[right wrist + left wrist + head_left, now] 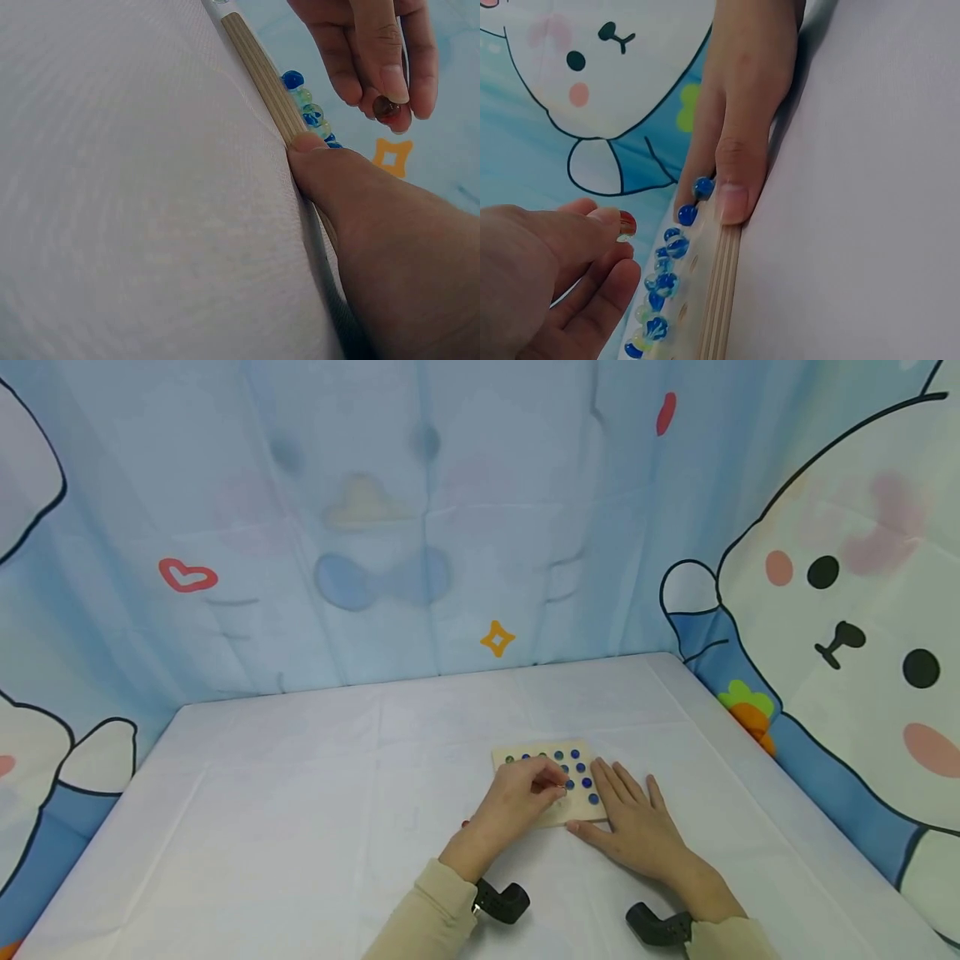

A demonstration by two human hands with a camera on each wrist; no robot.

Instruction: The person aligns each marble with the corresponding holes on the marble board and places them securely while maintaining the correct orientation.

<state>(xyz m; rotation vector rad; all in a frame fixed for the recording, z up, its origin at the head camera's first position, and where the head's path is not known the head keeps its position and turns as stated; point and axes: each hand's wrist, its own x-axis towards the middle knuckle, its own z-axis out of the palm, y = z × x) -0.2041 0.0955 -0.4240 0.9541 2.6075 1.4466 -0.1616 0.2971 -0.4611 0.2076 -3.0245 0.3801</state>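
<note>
Between thumb and fingertips, my left hand (513,793) pinches a clear marble with red in it (628,224), just above a pale wooden board (553,817). Blue and greenish marbles (587,782) sit in rows on the board, and part of them is hidden behind the left hand. My right hand (637,828) lies at the board's right front corner with its fingers straight. Its thumb (733,199) presses the layered front edge, and a finger touches the side. The right wrist view also shows the pinched marble (386,107) away from the board.
A small red thing (465,823) peeks out beside the left wrist, mostly hidden. The white-covered table (300,810) extends to the left. A blue cartoon curtain (375,610) hangs behind it. Each wrist carries a black device (506,902).
</note>
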